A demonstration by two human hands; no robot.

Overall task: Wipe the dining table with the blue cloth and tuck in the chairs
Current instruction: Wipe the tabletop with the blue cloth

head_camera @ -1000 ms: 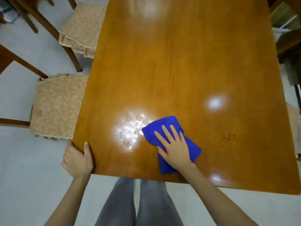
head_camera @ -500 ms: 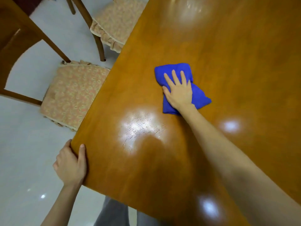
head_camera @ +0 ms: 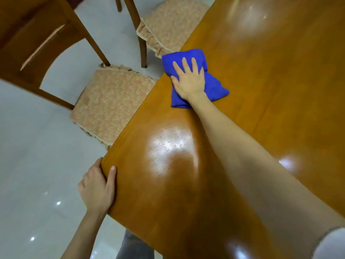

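While the right hand (head_camera: 189,79) presses flat-fingered on the blue cloth (head_camera: 194,77) at the glossy wooden table (head_camera: 261,90)'s far left edge, the left hand (head_camera: 97,187) grips its near corner; two cushioned chairs (head_camera: 110,105) stand left on pale tile floor (head_camera: 28,165)

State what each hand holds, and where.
Left hand grips the dining table at its near corner, thumb on top. Right hand presses flat on the blue cloth, no grip.

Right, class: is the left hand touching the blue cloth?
Apart. The head view shows the left hand gripping the corner of the table, bare tabletop lying between it and the blue cloth under the right hand.
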